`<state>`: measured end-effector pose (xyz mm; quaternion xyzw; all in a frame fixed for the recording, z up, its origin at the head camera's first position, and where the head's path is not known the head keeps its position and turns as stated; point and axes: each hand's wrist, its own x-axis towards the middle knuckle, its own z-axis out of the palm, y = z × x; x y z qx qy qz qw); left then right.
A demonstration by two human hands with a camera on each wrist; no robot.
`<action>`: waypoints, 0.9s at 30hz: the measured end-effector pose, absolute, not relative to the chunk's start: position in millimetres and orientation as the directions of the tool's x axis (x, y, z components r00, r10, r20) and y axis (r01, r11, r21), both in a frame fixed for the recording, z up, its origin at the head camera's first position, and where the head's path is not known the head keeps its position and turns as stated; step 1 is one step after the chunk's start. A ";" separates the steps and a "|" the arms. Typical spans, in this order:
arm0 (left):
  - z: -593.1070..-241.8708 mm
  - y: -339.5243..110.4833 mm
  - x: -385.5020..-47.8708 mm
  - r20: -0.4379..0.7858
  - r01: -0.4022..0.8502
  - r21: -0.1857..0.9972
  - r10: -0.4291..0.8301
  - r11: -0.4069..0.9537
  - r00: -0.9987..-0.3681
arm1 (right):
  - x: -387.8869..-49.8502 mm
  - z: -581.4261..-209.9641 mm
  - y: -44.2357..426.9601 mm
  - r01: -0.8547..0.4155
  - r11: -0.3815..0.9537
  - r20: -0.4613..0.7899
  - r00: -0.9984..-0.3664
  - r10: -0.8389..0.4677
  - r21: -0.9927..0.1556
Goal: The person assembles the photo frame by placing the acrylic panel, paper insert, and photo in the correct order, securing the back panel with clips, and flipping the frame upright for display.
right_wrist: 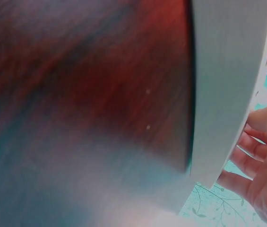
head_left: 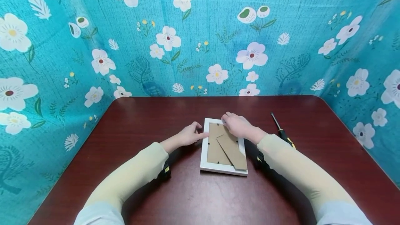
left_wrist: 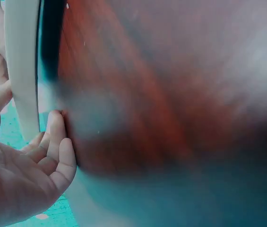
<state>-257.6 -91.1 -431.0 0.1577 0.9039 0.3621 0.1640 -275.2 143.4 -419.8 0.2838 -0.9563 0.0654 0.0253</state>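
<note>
A white picture frame (head_left: 204, 153) lies back side up on the table, with a brown backing board (head_left: 213, 153) and a stand leg (head_left: 231, 153) on it. Small dark tabs dot the inner rim. At the frame's left edge, my left hand (head_left: 189, 134) holds the rim; in the left wrist view the thumb (left_wrist: 1, 97) lies on one side and bent fingers on the other. My right hand (head_left: 237, 126) is over the upper right corner, covering part of the board. In the right wrist view its bent fingers (right_wrist: 246, 161) touch the frame's far edge; what lies under the fingertips is hidden.
A screwdriver (head_left: 282, 134) with a black and yellow handle lies to the right, partly behind the right forearm. The dark red table (head_left: 150, 114) is bordered by a blue flowered cloth (head_left: 193, 44) at the back and both sides.
</note>
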 end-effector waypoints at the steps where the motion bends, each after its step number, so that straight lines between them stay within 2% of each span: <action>1: -430.3 -92.2 -255.1 -0.187 0.155 0.727 0.411 0.668 -0.892 | -275.2 -419.3 143.4 -0.543 0.832 0.094 -0.840 -0.535 -0.117; 4: -429.5 -94.8 -246.8 -0.217 0.096 0.801 0.436 0.592 -0.873 | -276.4 -419.4 143.5 -0.536 0.834 0.117 -0.844 -0.523 -0.130; 9: -426.6 -97.9 -229.2 -0.314 -0.095 0.905 0.499 0.416 -0.808 | -278.4 -421.1 145.4 -0.510 0.845 0.151 -0.859 -0.489 -0.161; 14: -424.3 -101.5 -215.3 -0.352 -0.256 0.935 0.587 0.244 -0.729 | -279.2 -421.3 148.2 -0.484 0.851 0.171 -0.874 -0.455 -0.206; 17: -422.7 -103.2 -210.9 -0.356 -0.329 0.930 0.617 0.163 -0.702 | -278.7 -420.9 149.0 -0.477 0.846 0.176 -0.878 -0.445 -0.239; 20: -421.3 -104.3 -208.7 -0.348 -0.366 0.924 0.637 0.109 -0.687 | -277.8 -420.5 149.4 -0.477 0.840 0.185 -0.878 -0.441 -0.261; 27: -418.8 -105.1 -205.8 -0.316 -0.360 0.930 0.660 0.074 -0.682 | -274.9 -418.6 147.8 -0.480 0.827 0.216 -0.875 -0.432 -0.291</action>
